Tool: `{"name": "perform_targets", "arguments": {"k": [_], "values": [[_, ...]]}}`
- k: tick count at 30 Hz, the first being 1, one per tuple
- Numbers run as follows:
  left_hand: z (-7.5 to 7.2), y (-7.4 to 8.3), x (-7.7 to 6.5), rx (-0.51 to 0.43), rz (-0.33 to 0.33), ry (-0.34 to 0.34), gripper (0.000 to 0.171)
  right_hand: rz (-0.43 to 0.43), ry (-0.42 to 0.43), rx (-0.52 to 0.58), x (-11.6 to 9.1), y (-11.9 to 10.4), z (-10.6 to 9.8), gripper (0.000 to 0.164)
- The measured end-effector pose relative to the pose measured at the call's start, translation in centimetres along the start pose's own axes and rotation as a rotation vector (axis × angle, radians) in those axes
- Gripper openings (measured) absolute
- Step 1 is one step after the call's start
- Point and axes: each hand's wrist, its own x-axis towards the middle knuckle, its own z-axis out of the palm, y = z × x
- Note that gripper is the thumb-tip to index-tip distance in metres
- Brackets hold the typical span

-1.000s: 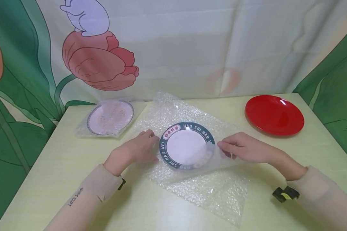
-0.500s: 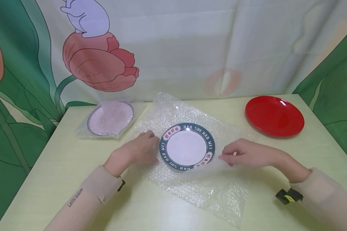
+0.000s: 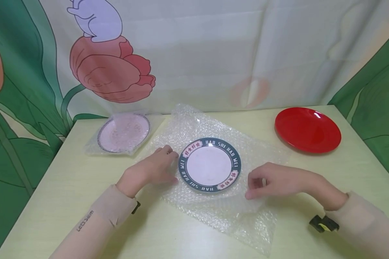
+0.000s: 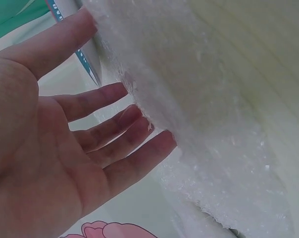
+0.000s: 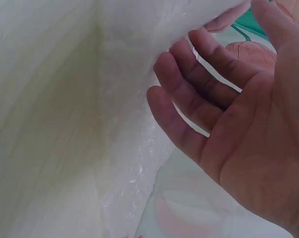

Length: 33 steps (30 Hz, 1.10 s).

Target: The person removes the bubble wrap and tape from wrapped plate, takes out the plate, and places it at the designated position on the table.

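A white plate with a dark green lettered rim (image 3: 209, 165) lies face up on a sheet of bubble wrap (image 3: 246, 223) in the middle of the table. My left hand (image 3: 157, 166) rests at the wrap just left of the plate. In the left wrist view its fingers (image 4: 139, 153) are spread, tips on the wrap. To the plate's lower right is my right hand (image 3: 275, 182), over the wrap's near part. The right wrist view shows its fingers (image 5: 189, 99) loosely bent, tips at the wrap, with nothing pinched between thumb and fingers.
A second plate (image 3: 124, 133) in clear wrapping lies at the back left of the pale table (image 3: 71, 172). A red plate (image 3: 308, 130) sits at the back right. Behind the table hangs a printed curtain (image 3: 207, 54).
My right hand has moved toward me and let go of the wrap flap. That flap has come off the plate's lower right, baring the whole rim. The left hand has stayed put.
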Motion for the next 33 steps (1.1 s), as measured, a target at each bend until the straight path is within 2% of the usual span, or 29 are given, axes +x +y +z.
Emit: {"name": "perform_targets", "arguments": {"k": [6, 13, 26, 33], "values": [[-0.1, 0.0, 0.1, 0.013, -0.002, -0.006, 0.069, 0.055, -0.002, -0.058, 0.2, -0.3, 0.6, 0.028], [-0.2, 0.2, 0.0, 0.003, -0.008, -0.005, 0.070, 0.070, 0.000, -0.174, 0.5, -0.8, 1.4, 0.035], [0.0, 0.2, 0.2, 0.010, -0.005, -0.005, 0.070, 0.167, 0.036, -0.275, 0.8, -1.3, 2.6, 0.038], [-0.2, 0.4, 0.3, 0.010, -0.006, -0.003, 0.068, 0.175, 0.057, -0.344, 1.0, -1.6, 3.2, 0.040]]}}
